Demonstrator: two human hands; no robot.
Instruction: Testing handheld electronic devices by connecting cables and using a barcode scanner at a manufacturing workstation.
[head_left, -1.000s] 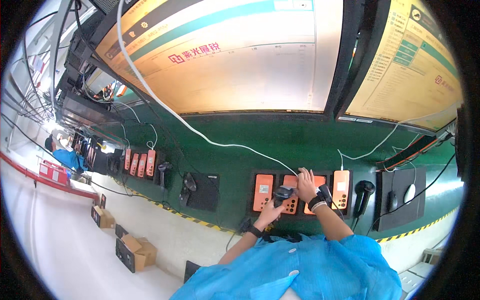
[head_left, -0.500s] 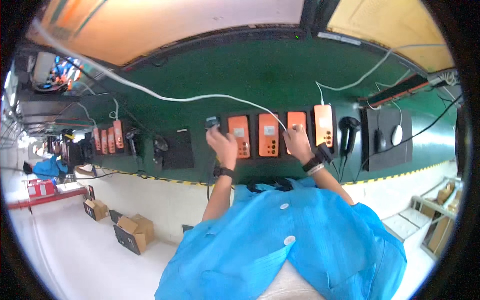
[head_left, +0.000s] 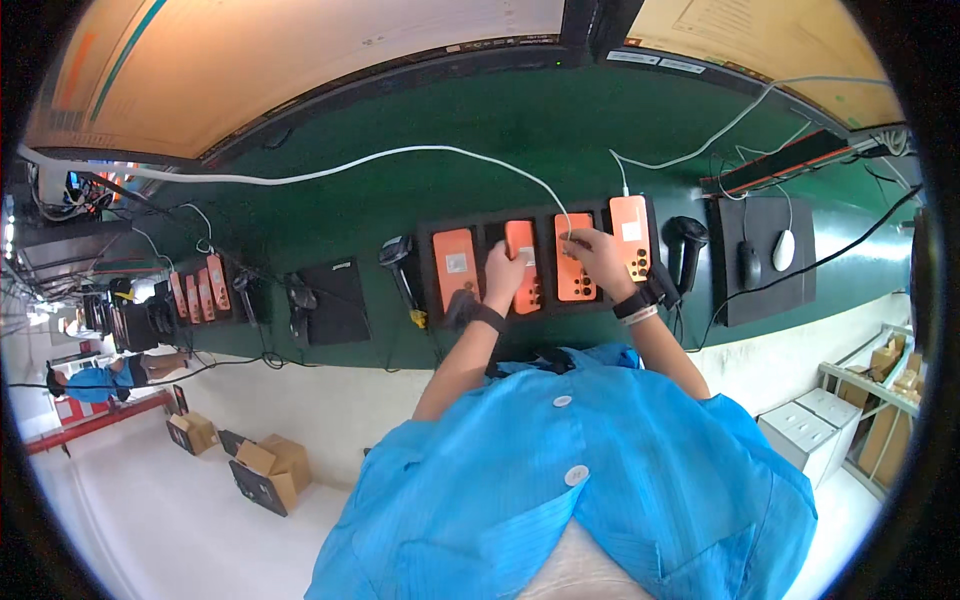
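Had a dark scanner (head_left: 397, 252) parked on the green counter (head_left: 350, 215), left of the left fingers (head_left: 513, 264), likely to clear the phones. Had the first orange phone (head_left: 453, 250) nested in the black tray (head_left: 427, 262), nearer those fingers, apparently against sliding. Gripped the second orange phone (head_left: 522, 238) with the left fingers, seemingly slightly tilted in its recess. Held the right fingers (head_left: 581, 239) closed over the third orange phone (head_left: 574, 283), apparently pinching the white cable (head_left: 430, 148) to steady its end. Just right of those fingers, had the fourth orange phone (head_left: 629, 222) plugged into another cable (head_left: 626, 184). Farther right, had a second scanner (head_left: 688, 250) laid aside.
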